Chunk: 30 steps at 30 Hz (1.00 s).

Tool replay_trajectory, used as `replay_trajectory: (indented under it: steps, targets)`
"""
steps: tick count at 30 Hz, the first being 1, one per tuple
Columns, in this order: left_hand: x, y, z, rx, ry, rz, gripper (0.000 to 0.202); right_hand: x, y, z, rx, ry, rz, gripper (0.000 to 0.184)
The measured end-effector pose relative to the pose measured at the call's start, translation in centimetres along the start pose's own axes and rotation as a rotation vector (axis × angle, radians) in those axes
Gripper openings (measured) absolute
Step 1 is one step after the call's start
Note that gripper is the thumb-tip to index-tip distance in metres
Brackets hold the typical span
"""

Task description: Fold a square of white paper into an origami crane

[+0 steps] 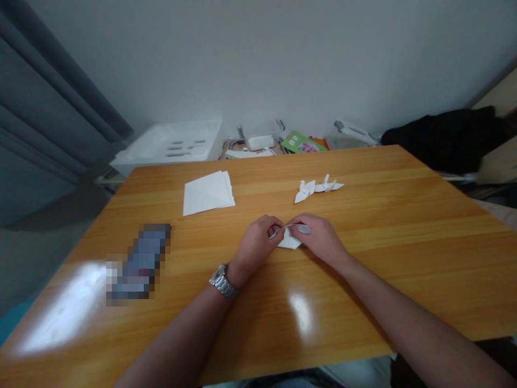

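Head view: I see my left hand [255, 243] and right hand [319, 237] meeting near the middle of the tabletop [404, 258], both pinched on a small folded paper [290, 241]. The fingers of each hand are closed on its upper edge, left from the left side, right from the right, and the paper's lower part rests on the wood between them. A watch [223, 282] sits on my left wrist.

Toward the far edge, right of centre, two folded paper figures [317, 188] lie side by side, touching or nearly so; I cannot tell which. They are well apart from my hands. Toward the far left corner lies a stack of sheets [208, 192], flat, with a diagonal crease on the top one. Near the left edge, closer to me, lies a flat object [139, 264] that is blurred out.

Beyond the far edge I see a white tray [173, 141] on the left, a green packet [301, 143] near the middle and dark cloth [448, 137] on the right
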<state>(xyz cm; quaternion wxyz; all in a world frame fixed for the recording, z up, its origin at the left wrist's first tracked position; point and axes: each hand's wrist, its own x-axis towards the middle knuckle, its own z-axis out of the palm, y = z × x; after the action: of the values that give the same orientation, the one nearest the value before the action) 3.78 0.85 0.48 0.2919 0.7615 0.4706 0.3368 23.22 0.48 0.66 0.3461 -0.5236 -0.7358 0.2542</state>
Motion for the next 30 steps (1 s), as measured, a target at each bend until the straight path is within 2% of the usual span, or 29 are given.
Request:
replay_trajectory:
  steps: [2, 5, 9, 14, 20, 24, 30]
  targets:
    - [0.0, 0.0, 0.1, -0.074, 0.000, 0.003, 0.009, 0.0, 0.1, -0.1, 0.031, 0.029, -0.022, 0.008]
    - [-0.1, -0.2, 0.3, -0.283, -0.067, -0.041, 0.015, 0.0, 0.3, -0.2, 0.052, 0.063, -0.039, 0.009]
    - [0.0, -0.3, 0.4, -0.465, -0.100, -0.089, 0.020, 0.0, 0.4, -0.3, 0.079, 0.048, -0.044, 0.011]
    - [0.0, 0.0, -0.3, -0.422, -0.095, -0.066, 0.019, 0.0, 0.0, -1.1, 0.129, -0.006, -0.051, 0.013]
    - [0.0, 0.0, -0.6, -0.329, -0.043, -0.028, 0.019, -0.1, -0.3, -1.6, 0.232, -0.061, -0.019, 0.032]
    - [0.0, 0.2, -0.7, -0.361, -0.047, -0.046, 0.021, -0.1, 0.0, -1.6, 0.312, -0.077, 0.052, 0.031]
    - [0.0, 0.7, -0.9, -0.434, -0.050, -0.092, 0.035, 0.0, 0.2, -1.5, 0.347, -0.075, 0.072, 0.028]
